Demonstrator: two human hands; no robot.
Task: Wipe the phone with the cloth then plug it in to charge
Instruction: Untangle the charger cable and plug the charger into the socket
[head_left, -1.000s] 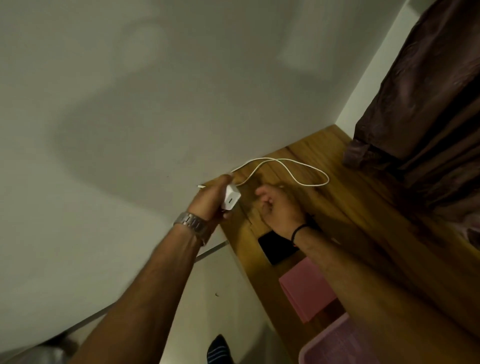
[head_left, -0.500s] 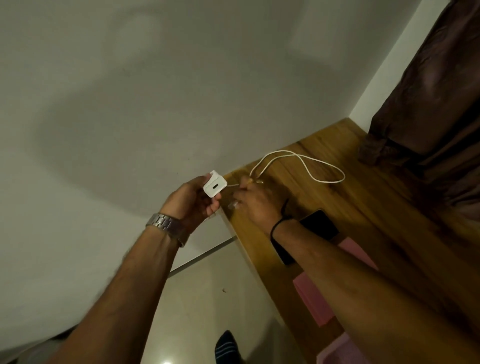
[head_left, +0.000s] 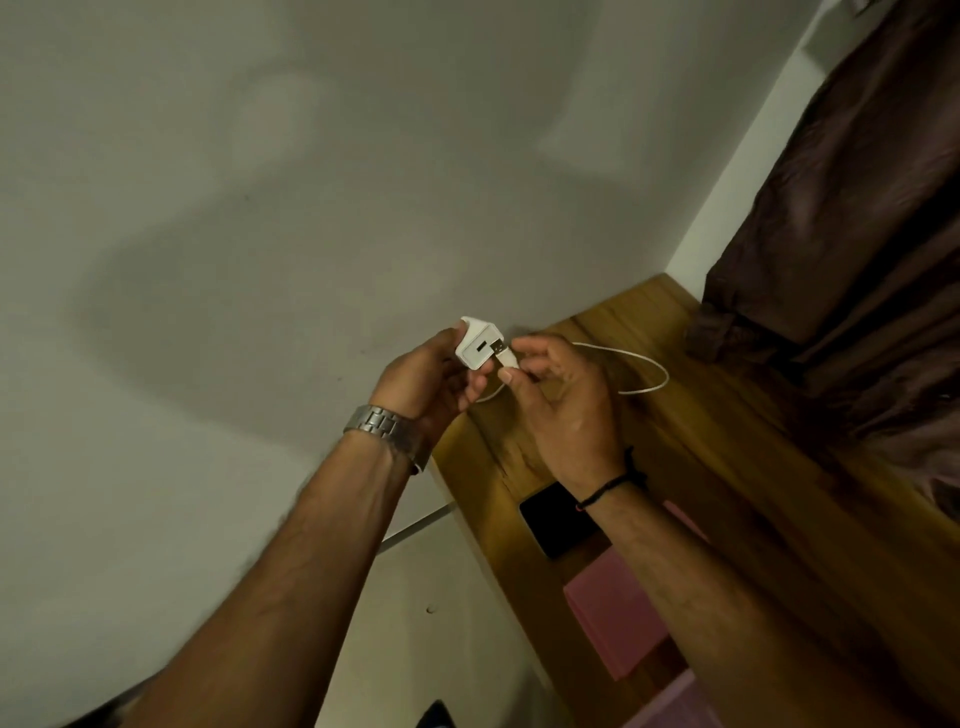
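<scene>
My left hand (head_left: 426, 376) grips a white charger adapter (head_left: 478, 347) with its USB slot facing me. My right hand (head_left: 563, 400) pinches the USB plug (head_left: 503, 352) of a white cable (head_left: 652, 382), the plug's tip right at the adapter's slot. The cable loops back onto the wooden table (head_left: 727, 467). A black phone (head_left: 558, 517) lies flat on the table under my right wrist, partly hidden by it. A pink cloth (head_left: 613, 608) lies just nearer than the phone.
A plain white wall fills the left and top. A dark brown curtain (head_left: 857, 234) hangs at the right over the table's far side. A pink bin's corner (head_left: 680, 701) shows at the bottom. Pale floor lies left of the table edge.
Both hands rose and came together. My right hand picked up the cable's USB plug and brought it to the adapter's slot, and the adapter has turned its port toward the plug.
</scene>
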